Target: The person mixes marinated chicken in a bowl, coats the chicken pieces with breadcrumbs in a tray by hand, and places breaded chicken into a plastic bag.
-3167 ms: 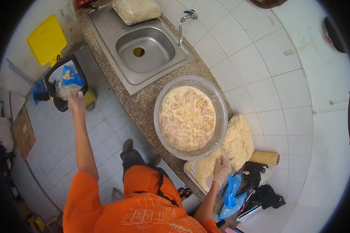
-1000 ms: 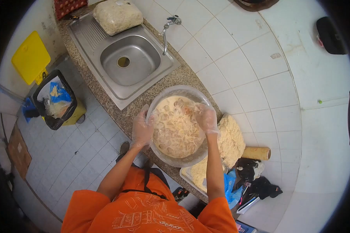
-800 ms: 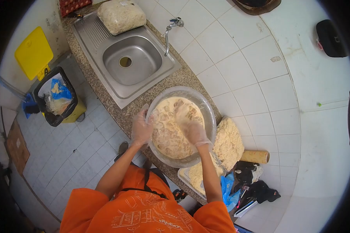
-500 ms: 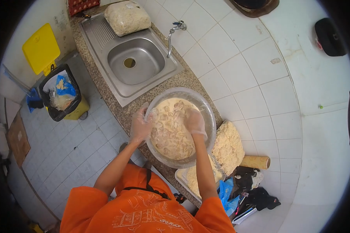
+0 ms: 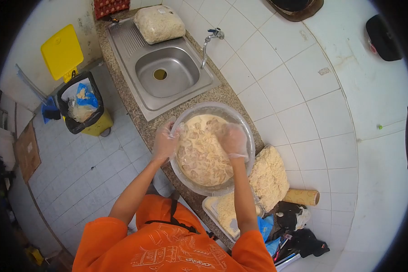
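Note:
A large round bowl (image 5: 245, 168) stands on the counter, filled with pale, meat-like pieces in creamy batter (image 5: 203, 156). My left hand (image 5: 166, 141), in a clear plastic glove, grips the bowl's left rim. Inside the bowl on the right, my gloved right hand (image 5: 234, 140) reaches into the batter, its fingertips hidden among the pieces. Close to the bowl's lower right lie a bag of coarse pale crumbs (image 5: 268, 176) and a tray (image 5: 209, 206) of similar crumbs, partly behind my right forearm.
A steel sink (image 5: 167, 75) with a wall tap (image 5: 207, 45) lies beyond the bowl. A full clear bag (image 5: 159, 25) rests on its drainboard. On the floor at left stands an open yellow bin (image 5: 99, 127). Past the crumbs are a roll (image 5: 302, 197) and dark cloth items (image 5: 308, 238).
My right hand has moved slightly right and down in the bowl, with more of its back showing. The left hand stays at the rim. The whole view has shifted a little.

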{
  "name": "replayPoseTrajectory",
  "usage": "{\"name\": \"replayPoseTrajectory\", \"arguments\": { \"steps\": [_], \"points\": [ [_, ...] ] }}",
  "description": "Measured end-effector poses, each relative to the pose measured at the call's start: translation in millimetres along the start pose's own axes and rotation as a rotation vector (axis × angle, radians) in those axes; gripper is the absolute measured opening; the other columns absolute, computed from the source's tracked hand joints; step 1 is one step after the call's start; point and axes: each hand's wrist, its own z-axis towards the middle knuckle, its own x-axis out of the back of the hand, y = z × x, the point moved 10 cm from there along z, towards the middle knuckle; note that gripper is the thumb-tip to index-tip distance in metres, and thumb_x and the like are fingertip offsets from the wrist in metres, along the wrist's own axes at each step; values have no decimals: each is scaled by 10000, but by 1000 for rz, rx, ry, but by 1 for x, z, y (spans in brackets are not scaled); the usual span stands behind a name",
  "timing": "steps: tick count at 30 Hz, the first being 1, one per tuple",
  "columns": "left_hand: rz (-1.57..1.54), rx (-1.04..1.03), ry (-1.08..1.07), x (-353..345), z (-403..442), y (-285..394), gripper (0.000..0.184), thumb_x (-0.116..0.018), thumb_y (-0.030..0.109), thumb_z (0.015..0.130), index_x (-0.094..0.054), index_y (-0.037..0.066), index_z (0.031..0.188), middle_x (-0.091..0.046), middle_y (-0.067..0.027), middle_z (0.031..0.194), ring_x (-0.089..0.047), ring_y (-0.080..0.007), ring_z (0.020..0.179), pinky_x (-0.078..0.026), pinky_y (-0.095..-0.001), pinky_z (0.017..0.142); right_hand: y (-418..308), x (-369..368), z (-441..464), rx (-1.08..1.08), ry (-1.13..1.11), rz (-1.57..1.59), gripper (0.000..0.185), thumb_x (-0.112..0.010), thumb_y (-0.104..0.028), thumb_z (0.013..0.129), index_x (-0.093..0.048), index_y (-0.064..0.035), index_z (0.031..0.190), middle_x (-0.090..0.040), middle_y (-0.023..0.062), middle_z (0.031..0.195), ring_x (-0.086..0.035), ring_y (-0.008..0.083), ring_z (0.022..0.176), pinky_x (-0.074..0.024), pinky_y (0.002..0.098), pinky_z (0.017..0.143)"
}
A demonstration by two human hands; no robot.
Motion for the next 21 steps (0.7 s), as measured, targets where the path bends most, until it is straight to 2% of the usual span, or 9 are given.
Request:
{"name": "replayPoseTrajectory", "arguments": {
  "steps": [3, 5, 6, 9, 11, 14, 16, 18, 21],
  "points": [
    [135, -19, 14, 3, -2, 6, 484, -700, 198, 1010, -614, -29, 1428, -728, -243, 1252, -724, -341, 1128, -544, -416, 999, -10, -58, -21, 64, -42, 39, 256, -685, -297, 872, -754, -54, 833, -743, 196, 901, -722, 365, 874, -590, 497, 787],
    [39, 18, -29, 1, -6, 12, 485, -688, 192, 1022, -603, -30, 1444, -732, -235, 1254, -729, -323, 1125, -548, -402, 990, -24, -78, -36, 137, -153, 72, 246, -685, -291, 871, -755, -58, 839, -733, 203, 877, -716, 371, 848, -588, 505, 784],
    [-11, 37, -45, 1, -5, 16, 485, -682, 188, 1028, -598, -31, 1452, -734, -231, 1255, -731, -314, 1123, -550, -395, 985, -22, -69, -39, 102, -106, 93, 247, -684, -287, 873, -753, -54, 833, -728, 204, 862, -715, 372, 840, -584, 506, 782],
    [111, 44, -15, 0, -5, 10, 463, -669, 161, 1036, -601, -46, 1444, -749, -217, 1225, -736, -292, 1102, -555, -376, 969, -16, -21, -52, 18, -32, 161, 266, -685, -290, 883, -743, -41, 808, -711, 206, 819, -709, 373, 815, -573, 505, 772],
    [12, 63, -30, -2, -5, 5, 444, -668, 158, 1039, -617, -40, 1433, -751, -205, 1223, -734, -272, 1097, -554, -368, 965, -4, 26, -56, -43, -28, 215, 301, -691, -309, 895, -733, -33, 784, -698, 206, 792, -702, 371, 797, -564, 500, 763],
    [-63, 104, -46, -4, -7, 16, 420, -667, 157, 1041, -637, -33, 1415, -754, -184, 1221, -729, -243, 1087, -551, -360, 961, 28, 78, -86, -106, 76, 235, 289, -719, -303, 898, -769, -29, 818, -711, 217, 805, -696, 378, 783, -560, 479, 760],
    [-64, 130, -48, -1, -11, 25, 414, -667, 168, 1046, -643, -29, 1409, -755, -171, 1219, -723, -224, 1081, -550, -354, 958, 43, 109, -113, -158, 77, 329, 199, -822, -215, 844, -823, -45, 948, -748, 186, 827, -718, 331, 763, -569, 419, 719],
    [-42, 144, -52, -2, -11, 27, 414, -665, 188, 1053, -643, -23, 1409, -756, -158, 1219, -717, -205, 1077, -549, -345, 951, 67, 137, -151, -246, 159, 277, 167, -825, -176, 828, -825, -45, 930, -738, 180, 790, -718, 335, 758, -566, 406, 710],
    [105, 131, 1, -4, -8, 4, 418, -664, 208, 1061, -636, -13, 1415, -758, -151, 1213, -713, -191, 1070, -551, -339, 945, 86, 164, -203, -414, 85, 130, 182, -819, -152, 814, -813, -33, 951, -746, 186, 834, -723, 360, 792, -572, 432, 735]
  ]
}}
